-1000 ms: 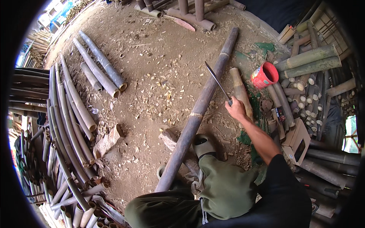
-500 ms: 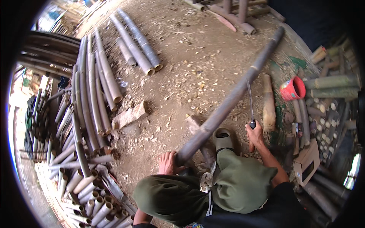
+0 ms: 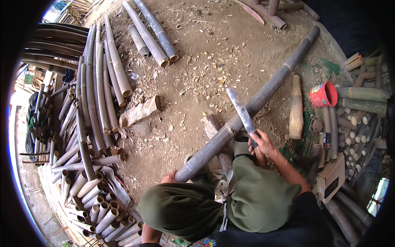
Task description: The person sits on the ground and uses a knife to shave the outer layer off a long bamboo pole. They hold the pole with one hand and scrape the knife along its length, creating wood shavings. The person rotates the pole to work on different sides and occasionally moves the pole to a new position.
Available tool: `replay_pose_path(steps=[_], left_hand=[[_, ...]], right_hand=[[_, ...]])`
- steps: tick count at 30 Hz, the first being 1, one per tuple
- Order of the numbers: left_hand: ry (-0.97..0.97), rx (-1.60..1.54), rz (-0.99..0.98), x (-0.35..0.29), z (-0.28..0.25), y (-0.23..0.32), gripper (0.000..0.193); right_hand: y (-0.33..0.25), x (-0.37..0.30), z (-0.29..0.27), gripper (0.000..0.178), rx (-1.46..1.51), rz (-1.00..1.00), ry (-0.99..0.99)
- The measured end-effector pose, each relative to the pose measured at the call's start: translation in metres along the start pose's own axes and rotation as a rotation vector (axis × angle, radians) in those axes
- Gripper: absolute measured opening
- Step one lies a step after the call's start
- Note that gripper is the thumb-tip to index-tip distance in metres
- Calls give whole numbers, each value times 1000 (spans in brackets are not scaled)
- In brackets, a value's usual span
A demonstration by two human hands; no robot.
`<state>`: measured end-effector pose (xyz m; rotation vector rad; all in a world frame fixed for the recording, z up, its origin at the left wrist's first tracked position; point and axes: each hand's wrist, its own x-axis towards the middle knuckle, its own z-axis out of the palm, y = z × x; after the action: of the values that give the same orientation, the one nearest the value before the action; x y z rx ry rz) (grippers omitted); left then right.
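Note:
A long grey-brown bamboo pole (image 3: 269, 88) lies slantwise from beside my left knee to the far right. My left hand (image 3: 169, 176) grips its near end; the knee hides most of that hand. In my right hand (image 3: 265, 145) is a machete (image 3: 240, 108), its wide steel blade turned up and left across the pole near a node. Whether the blade touches the bamboo I cannot tell. Under the pole sits a wooden block (image 3: 211, 124). My right foot's shoe (image 3: 242, 147) stands close to the pole, just below the blade.
Long bamboo poles (image 3: 100, 82) and cut tubes (image 3: 108, 220) are piled at left. A wood chunk (image 3: 141, 112) and scattered chips lie on the dirt floor. On the right are a short log (image 3: 296, 108), a red bucket (image 3: 324, 94), a cardboard box (image 3: 331, 178) and stacked bamboo.
My right hand has brought the machete left, from beside the pole to across it, and its broad side now shows. The pole's near end has shifted slightly left; my left hand is more hidden.

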<state>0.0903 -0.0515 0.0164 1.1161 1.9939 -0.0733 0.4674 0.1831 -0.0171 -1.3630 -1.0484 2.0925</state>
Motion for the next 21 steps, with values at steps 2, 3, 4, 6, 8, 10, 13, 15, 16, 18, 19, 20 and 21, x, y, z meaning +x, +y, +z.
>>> replay_pose_path(steps=[2,3,4,6,8,10,13,15,16,18,19,20,21], left_hand=[[-36,-24,-35,0,-5,-1,75],[-44,-34,-48,0,-6,-1,74],[-55,-45,-56,0,-7,3,74],[-56,-55,-66,0,-13,10,71],[-154,-141,-49,2,-24,13,71],[-241,-198,-8,15,-24,16,70],[-202,-151,-81,-1,-28,13,70],[-181,-137,-95,-3,-29,12,71],[-181,-138,-93,-3,-31,14,71],[-191,-141,-73,7,-30,19,71],[-209,-138,-55,13,-25,19,71],[-203,-138,-80,6,-28,16,71],[-194,-137,-98,0,-31,15,71]], right_hand=[[-4,15,-3,31,2,19,44],[-4,25,-10,32,34,7,131],[-6,33,-16,33,64,-1,223],[3,44,-14,33,103,-68,338],[20,47,4,31,88,-117,376],[28,14,22,25,-350,-67,24],[8,15,25,25,-330,44,-14],[11,37,15,30,-53,-52,273],[10,50,8,31,89,-157,443],[17,44,8,32,9,-125,377],[26,29,14,31,-242,-166,190],[28,18,32,30,-475,-191,-38],[16,18,34,26,-381,-33,-86]])
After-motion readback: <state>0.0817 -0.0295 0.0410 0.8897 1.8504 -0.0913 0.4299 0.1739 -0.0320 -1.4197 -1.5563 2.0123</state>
